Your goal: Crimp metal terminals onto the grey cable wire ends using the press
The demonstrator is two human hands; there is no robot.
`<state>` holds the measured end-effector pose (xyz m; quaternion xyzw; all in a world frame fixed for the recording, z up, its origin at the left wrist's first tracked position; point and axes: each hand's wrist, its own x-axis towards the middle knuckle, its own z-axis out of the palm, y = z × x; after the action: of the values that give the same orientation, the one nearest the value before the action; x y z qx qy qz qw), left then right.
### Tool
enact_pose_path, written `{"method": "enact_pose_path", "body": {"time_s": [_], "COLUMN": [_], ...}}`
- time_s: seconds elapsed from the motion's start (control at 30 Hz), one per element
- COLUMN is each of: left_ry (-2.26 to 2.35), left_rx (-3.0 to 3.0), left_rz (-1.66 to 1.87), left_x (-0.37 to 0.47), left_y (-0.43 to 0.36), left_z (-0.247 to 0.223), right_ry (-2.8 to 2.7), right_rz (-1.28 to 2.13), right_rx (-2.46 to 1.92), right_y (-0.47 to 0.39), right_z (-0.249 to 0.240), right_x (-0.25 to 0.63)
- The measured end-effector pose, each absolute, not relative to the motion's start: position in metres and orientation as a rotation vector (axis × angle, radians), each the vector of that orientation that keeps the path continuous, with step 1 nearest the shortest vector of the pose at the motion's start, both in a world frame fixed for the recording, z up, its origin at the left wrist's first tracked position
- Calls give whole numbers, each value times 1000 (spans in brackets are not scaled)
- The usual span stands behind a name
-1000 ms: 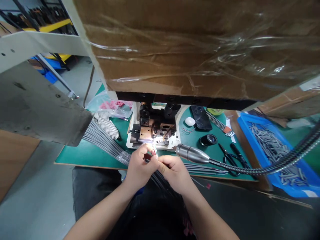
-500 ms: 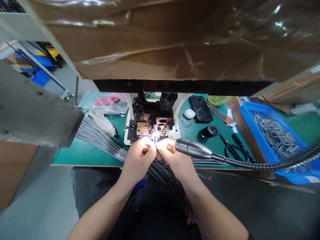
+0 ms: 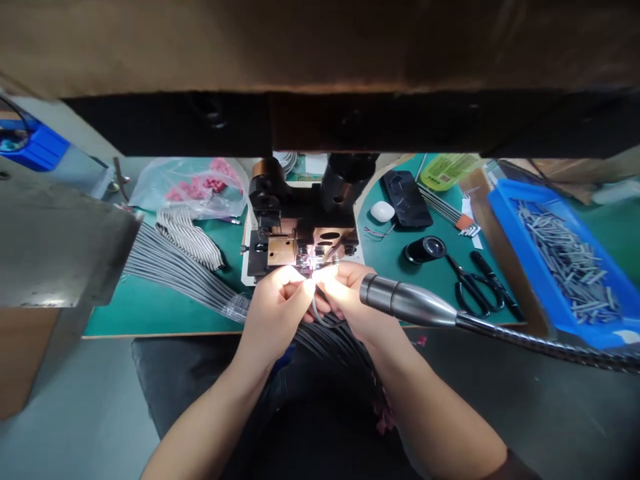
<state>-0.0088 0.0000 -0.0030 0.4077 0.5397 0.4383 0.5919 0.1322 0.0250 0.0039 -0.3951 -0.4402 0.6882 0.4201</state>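
My left hand and my right hand meet at the front of a crimping machine's tooling. Finger and thumb of each are pinched around the end of a grey cable, whose curved length shows between the palms. Thin, light-coloured wires reach from the fingertips into the brightly lit gap of the tooling. Glare and the fingers hide the exact wire tips. Below the hands, a bundle of dark grey cables hangs over the table edge toward the lap.
A gooseneck lamp crosses close beside my right hand. Grey cables and a bag of pink parts lie left. Scissors, a black loupe-like cylinder and a blue bin of metallic-looking pieces are right.
The view has shifted, so the machine and table look nearer and the upper housing sits differently. Both hands stay together at the tooling, and a curved grey cable now shows between them.
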Motion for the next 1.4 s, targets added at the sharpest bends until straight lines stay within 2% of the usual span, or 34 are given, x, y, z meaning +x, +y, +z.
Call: {"method": "enact_pose_path", "body": {"time_s": [0.67,0.8,0.97,1.03,1.17,1.4], "left_ry": [1235,1294,1347,1355,1345,1324], "left_rx": [779,787,783,789,795,770], "left_rz": [1030,1049,1053,1043,1041,1063], "left_x": [0,-1,-2,-1,0,1], "left_y": [6,7,7,8,8,3], "left_z": [-1,2,4,5,6,8], "right_ry": [-1182,-1386,-1815,-1948,-2103,-2042], "right_rz": [1731,1459,720,557,470,516], "right_rx": [-1007,-1166,-1409,-1372,-1177,-1170], "right_y": [32,31,27,28,30,30], "right_z": [2,2,-2,-7,-15,-13], "right_x": [128,134,146,149,151,151]}}
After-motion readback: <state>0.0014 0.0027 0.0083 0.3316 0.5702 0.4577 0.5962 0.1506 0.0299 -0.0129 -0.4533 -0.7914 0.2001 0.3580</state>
